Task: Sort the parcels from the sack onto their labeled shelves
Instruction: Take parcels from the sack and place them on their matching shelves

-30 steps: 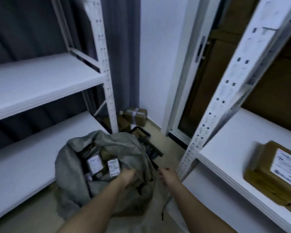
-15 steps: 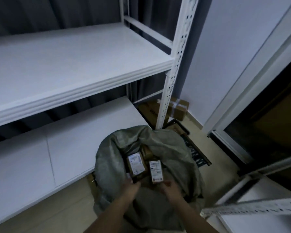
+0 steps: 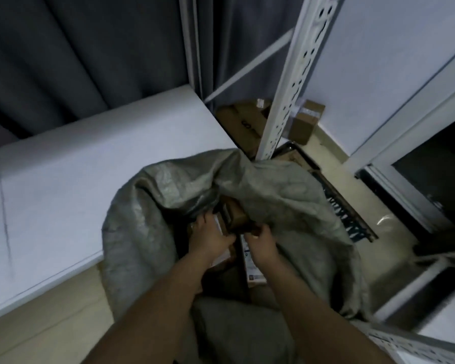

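Storage corner: dark curtain (image 3: 63, 48), white shelf (image 3: 90, 166) at left, perforated white upright (image 3: 286, 88), cardboard boxes (image 3: 304, 122) on the floor behind it. Grey woven sack (image 3: 147, 219) stands open on the floor beside the shelf. Both hands are inside its mouth: left hand (image 3: 212, 236) and right hand (image 3: 260, 241) each grip a brown parcel (image 3: 235, 219). Labelled parcel (image 3: 251, 266) lies beneath the right wrist.
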`<state>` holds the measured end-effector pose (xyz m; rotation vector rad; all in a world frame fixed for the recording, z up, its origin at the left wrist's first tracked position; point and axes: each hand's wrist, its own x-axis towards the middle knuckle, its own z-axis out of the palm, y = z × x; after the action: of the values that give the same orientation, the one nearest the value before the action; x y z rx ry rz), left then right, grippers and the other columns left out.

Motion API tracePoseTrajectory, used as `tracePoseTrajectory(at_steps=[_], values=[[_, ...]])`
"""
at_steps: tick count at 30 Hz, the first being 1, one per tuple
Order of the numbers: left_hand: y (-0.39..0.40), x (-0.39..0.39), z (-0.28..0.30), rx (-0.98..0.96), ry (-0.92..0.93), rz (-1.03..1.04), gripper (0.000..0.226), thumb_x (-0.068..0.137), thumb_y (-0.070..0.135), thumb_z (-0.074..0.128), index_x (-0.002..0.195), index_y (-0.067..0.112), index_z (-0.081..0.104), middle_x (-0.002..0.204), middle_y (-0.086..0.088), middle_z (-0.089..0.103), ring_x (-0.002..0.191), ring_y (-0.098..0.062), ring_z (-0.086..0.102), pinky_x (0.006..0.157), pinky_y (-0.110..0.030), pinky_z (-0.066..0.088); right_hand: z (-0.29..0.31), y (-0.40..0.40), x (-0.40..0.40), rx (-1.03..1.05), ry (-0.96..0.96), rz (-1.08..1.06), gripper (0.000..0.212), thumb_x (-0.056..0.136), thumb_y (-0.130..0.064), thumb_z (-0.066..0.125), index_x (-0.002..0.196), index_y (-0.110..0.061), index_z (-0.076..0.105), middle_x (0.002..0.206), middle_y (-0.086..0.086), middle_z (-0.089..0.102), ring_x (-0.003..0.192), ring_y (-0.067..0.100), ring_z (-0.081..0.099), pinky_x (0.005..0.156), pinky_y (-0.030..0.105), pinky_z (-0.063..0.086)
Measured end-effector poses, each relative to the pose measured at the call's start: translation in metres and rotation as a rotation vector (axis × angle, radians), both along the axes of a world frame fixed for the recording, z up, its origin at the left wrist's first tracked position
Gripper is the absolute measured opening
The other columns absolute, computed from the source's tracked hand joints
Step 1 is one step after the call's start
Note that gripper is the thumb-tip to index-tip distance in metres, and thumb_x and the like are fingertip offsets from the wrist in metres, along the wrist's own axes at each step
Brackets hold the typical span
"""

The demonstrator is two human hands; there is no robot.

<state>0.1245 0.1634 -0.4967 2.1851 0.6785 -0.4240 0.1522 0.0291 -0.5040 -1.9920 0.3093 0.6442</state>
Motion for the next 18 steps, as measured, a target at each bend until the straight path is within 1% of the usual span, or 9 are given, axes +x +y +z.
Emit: tracePoseTrajectory(at_steps=[2,4,7,9,10,12,14,16,18], values=[[0.002,0.021,-0.025,0.072,0.038,-0.056,0.109,0.074,0.045,0.074,0.152,0.015,0.005,0.156,-0.011,0.014,0.142,-0.03,0.02,0.112,-0.041,0.025,-0.021,0.003,0.01,0.0,-0.029,0.003,0.037,0.094,-0.014,0.053,0.13,-0.008,0.047,0.111,0.005,0.059,0.1,0.022,0.057,0.086,0.034,0.047],[0.005,0.042,-0.048,0.114,0.046,-0.126,0.116,0.071,0.048,0.076,0.152,0.015,-0.002,0.156,-0.011,0.01,0.142,-0.03,0.018,0.111,-0.038,0.026,-0.036,0.004,0.02,-0.029,-0.067,-0.01,0.036,0.095,-0.019,0.05,0.13,-0.014,0.047,0.111,0.006,0.062,0.097,0.025,0.061,0.082,0.037,0.05],[0.01,0.066,-0.071,0.155,0.051,-0.222,0.125,0.068,0.057,0.075,0.151,0.016,-0.009,0.157,-0.012,0.002,0.143,-0.031,0.012,0.112,-0.038,0.023,-0.054,0.005,0.028,-0.048,-0.145,-0.03,0.036,0.094,-0.017,0.05,0.13,-0.018,0.047,0.105,0.002,0.063,0.091,0.025,0.063,0.078,0.037,0.051],[0.013,0.077,-0.083,0.214,0.042,-0.282,0.128,0.066,0.063,0.073,0.151,0.016,-0.009,0.157,-0.01,0.002,0.143,-0.03,0.01,0.114,-0.041,0.02,-0.062,0.004,0.031,-0.064,-0.197,-0.009,0.04,0.094,-0.016,0.05,0.133,-0.022,0.044,0.104,-0.001,0.062,0.089,0.025,0.063,0.077,0.038,0.051],[0.013,0.08,-0.086,0.229,0.026,-0.288,0.128,0.065,0.064,0.073,0.151,0.016,-0.007,0.157,-0.009,0.005,0.143,-0.03,0.011,0.114,-0.042,0.02,-0.064,0.004,0.032,-0.07,-0.22,0.005,0.042,0.094,-0.015,0.049,0.135,-0.023,0.043,0.108,-0.001,0.061,0.09,0.026,0.062,0.078,0.039,0.052],[0.011,0.082,-0.086,0.196,-0.004,-0.256,0.131,0.059,0.065,0.076,0.15,0.013,-0.002,0.156,-0.009,0.012,0.142,-0.029,0.015,0.114,-0.042,0.022,-0.066,0.002,0.034,-0.088,-0.256,0.028,0.049,0.094,-0.013,0.049,0.14,-0.025,0.04,0.12,0.001,0.057,0.1,0.024,0.059,0.084,0.038,0.05],[0.007,0.077,-0.077,0.111,-0.061,-0.199,0.137,0.049,0.068,0.076,0.15,0.011,0.004,0.154,-0.01,0.02,0.14,-0.028,0.023,0.113,-0.044,0.028,-0.063,0.0,0.034,-0.128,-0.309,0.044,0.053,0.094,-0.012,0.049,0.144,-0.024,0.037,0.135,0.002,0.045,0.115,0.021,0.051,0.091,0.037,0.048],[0.0,0.067,-0.062,0.021,-0.148,-0.104,0.133,0.046,0.068,0.077,0.147,0.013,0.011,0.148,-0.009,0.026,0.137,-0.027,0.029,0.112,-0.042,0.03,-0.054,-0.004,0.031,-0.187,-0.356,0.035,0.055,0.093,-0.011,0.049,0.145,-0.023,0.036,0.145,0.004,0.033,0.126,0.022,0.044,0.098,0.038,0.047],[-0.008,0.055,-0.041,-0.025,-0.197,-0.014,0.123,0.048,0.064,0.081,0.142,0.021,0.014,0.143,-0.005,0.024,0.134,-0.026,0.029,0.108,-0.034,0.027,-0.039,-0.008,0.027,-0.211,-0.371,0.005,0.056,0.093,-0.011,0.051,0.146,-0.021,0.034,0.148,0.007,0.029,0.13,0.024,0.041,0.102,0.037,0.044]])
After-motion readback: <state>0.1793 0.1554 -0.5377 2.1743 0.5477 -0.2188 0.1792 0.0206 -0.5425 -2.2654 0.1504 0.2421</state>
